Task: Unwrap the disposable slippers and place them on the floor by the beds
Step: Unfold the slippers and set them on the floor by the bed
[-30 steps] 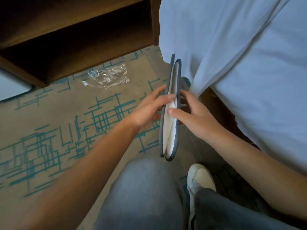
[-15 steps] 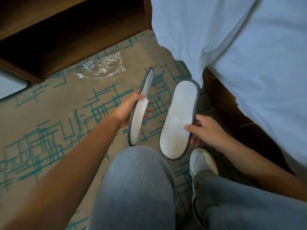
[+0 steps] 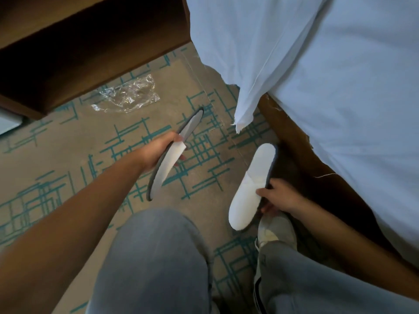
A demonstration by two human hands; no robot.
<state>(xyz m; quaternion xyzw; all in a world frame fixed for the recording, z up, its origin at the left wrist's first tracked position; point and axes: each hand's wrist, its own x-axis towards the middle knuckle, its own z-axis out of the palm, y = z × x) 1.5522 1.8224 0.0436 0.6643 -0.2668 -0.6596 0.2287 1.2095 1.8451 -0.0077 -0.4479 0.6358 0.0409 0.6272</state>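
Now: two white slippers, grey-edged, one per hand. Left slipper (image 3: 174, 152) held above the carpet (image 3: 68, 150), tilted nearly on edge; left hand (image 3: 158, 152) grips its middle, thumb over the top, fingers curled beneath. Right slipper (image 3: 251, 189) lies flat-side up, low beside the bed base (image 3: 301, 155), toe toward the person's shoe (image 3: 276, 227); right hand (image 3: 278, 198) pinches its edge. Contact with floor: cannot tell. Clear plastic wrapper (image 3: 128, 96) lies crumpled on carpet near the wooden nightstand (image 3: 79, 53). White sheet (image 3: 306, 64) hangs over bed corner.
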